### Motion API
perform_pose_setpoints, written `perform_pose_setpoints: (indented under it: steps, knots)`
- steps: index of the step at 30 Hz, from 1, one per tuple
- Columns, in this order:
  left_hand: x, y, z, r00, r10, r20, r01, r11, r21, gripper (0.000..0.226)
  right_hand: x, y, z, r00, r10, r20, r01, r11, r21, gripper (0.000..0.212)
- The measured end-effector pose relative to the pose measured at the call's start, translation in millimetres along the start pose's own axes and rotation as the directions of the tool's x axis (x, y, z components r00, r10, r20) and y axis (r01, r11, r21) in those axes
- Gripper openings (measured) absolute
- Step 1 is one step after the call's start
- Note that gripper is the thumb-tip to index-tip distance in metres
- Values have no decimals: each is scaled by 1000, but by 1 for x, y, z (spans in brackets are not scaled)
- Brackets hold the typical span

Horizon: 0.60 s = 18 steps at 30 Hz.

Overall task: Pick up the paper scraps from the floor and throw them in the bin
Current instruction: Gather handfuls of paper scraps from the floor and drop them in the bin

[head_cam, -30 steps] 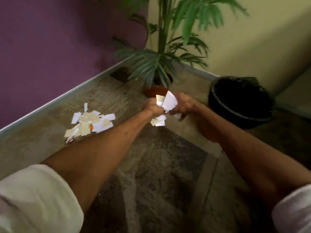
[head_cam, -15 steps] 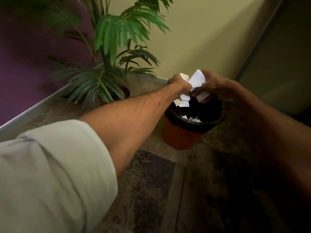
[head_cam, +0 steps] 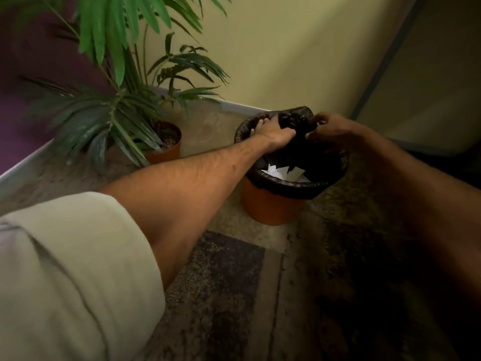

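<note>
Left hand (head_cam: pixel 273 134), right hand (head_cam: pixel 335 131) loose over bin (head_cam: pixel 286 190) rim; scraps (head_cam: pixel 283 173) inside.

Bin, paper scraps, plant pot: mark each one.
bin (head_cam: pixel 270 205): head view, on its orange outer wall.
paper scraps (head_cam: pixel 282 173): head view, on the white pile inside the bin.
plant pot (head_cam: pixel 166 152): head view, on its orange side wall.

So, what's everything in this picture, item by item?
bin: one, orange with black liner, centre right.
paper scraps: several, white, inside the bin.
potted plant: one, green in an orange pot, corner left of the bin.
floor: one, mottled grey-brown, underfoot.
purple wall: one, far left.
yellow wall: one, behind the bin.
left sleeve: one, pale, bottom left.
left hand: one, fingers spread, over the bin's mouth.
right hand: one, shadowed, fingers loosely curled, over the bin's far rim.
</note>
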State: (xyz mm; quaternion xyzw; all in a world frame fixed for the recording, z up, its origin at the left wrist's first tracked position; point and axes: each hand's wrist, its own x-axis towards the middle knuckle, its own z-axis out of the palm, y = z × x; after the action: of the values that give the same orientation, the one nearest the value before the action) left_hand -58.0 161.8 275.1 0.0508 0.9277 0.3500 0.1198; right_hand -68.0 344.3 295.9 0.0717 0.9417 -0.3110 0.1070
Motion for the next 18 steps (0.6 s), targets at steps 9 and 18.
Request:
perform_pose_setpoints:
  steps: [9,18]
  knots:
    - [-45,-60,5,950,293,-112,-242,911,333,72,-20,-37,34,973,-194,-127,176,974,-144,34]
    - [-179,-197,-37,800,440,-409,-325,890,321,44,-78,-153,144,905,-426,0,418,887,-195,18]
